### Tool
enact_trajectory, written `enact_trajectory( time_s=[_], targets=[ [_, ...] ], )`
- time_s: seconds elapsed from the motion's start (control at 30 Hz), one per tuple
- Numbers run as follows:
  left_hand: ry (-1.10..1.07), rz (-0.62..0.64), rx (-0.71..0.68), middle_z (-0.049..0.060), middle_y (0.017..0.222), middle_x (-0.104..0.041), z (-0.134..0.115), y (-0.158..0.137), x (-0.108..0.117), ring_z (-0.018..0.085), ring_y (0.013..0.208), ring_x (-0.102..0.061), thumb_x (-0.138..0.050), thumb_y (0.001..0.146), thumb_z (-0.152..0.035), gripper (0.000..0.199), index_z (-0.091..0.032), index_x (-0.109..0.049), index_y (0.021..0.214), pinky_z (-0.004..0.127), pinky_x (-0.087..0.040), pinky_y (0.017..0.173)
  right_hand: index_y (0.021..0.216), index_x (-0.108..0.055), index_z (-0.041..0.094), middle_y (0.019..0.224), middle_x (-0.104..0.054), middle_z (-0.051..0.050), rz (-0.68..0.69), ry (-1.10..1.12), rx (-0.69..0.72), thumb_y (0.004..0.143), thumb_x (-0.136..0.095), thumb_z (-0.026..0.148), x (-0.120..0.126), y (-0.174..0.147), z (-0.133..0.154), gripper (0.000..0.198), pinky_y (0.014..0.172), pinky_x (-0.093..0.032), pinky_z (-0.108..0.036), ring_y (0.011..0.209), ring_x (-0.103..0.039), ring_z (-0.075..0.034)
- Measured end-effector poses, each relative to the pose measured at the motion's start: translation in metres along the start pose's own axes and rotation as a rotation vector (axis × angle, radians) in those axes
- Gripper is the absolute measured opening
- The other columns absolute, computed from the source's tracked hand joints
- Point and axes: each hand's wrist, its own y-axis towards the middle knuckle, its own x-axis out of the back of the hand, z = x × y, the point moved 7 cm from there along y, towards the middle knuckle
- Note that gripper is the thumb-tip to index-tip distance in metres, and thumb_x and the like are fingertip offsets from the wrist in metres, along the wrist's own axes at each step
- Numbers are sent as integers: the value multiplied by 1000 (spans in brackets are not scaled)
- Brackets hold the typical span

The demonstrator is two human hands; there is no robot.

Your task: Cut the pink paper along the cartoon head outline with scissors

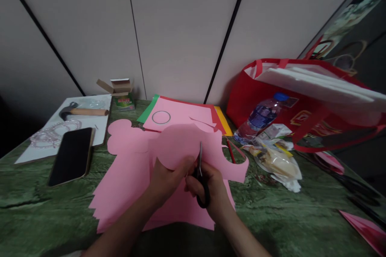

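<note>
My right hand (215,186) is closed through the black handles of a pair of scissors (202,182), whose blades point away from me across a pink paper sheet (177,142). Cut curves run along the sheet's edges, with a rounded part on the left and a curved strip at the right. My left hand (171,174) pinches the sheet's near edge, just left of the blades. Under both hands lies a stack of pink paper (123,192). Several rounded pink cut-outs (119,128) rest at its upper left.
Left are a phone (71,154), a hammer (87,111), clear beads (50,134) and a small box (124,100). Coloured sheets with a ring (161,117) lie behind. Right are a red pencil (230,151), a water bottle (261,116), wrapped food (280,160) and a red bag (241,94).
</note>
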Motion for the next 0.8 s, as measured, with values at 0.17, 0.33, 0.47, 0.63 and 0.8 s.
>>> enact_trajectory(
  time_s=[0.17, 0.33, 0.47, 0.63, 0.8],
  targets=[
    [2, -15, -19, -4, 35, -47, 1, 3, 4, 12, 34, -47, -56, 70, -25, 27, -20, -49, 44, 22, -40, 36, 61, -51, 18, 44, -49, 6, 17, -18, 7, 63, -65, 27, 0, -1, 0, 17, 39, -31, -20, 40, -42, -9],
    [28, -10, 50, -2, 36, -50, 8, 5, 6, 12, 35, -50, -57, 71, -33, 31, -21, -50, 43, 23, -40, 36, 61, -49, 19, 46, -49, 6, 8, -15, -16, 62, -64, 27, -2, -2, -4, 17, 38, -33, -21, 39, -43, -9],
    [25, -122, 163, -3, 36, -50, 19, 3, 11, 13, 35, -50, -60, 67, -40, 32, -21, -50, 44, 24, -41, 37, 66, -50, 19, 49, -50, 6, 53, -17, -28, 62, -68, 26, -5, -1, -14, 19, 40, -35, -22, 42, -45, -10],
    [23, -204, 140, 0, 48, -60, 18, 1, 14, 18, 53, -61, -66, 61, -38, 22, -18, -57, 54, 26, -49, 49, 71, -52, 19, 57, -46, 5, 97, -13, 60, 62, -73, 32, -5, 0, -6, 26, 47, -33, -23, 50, -40, -10],
    [-12, -200, 140, 3, 62, -68, 16, -2, 11, 21, 65, -66, -66, 60, -34, 19, -17, -63, 67, 29, -53, 58, 66, -46, 20, 59, -41, 6, 67, -43, 99, 60, -74, 32, -5, 0, 8, 31, 47, -33, -22, 52, -36, -10]
  ],
)
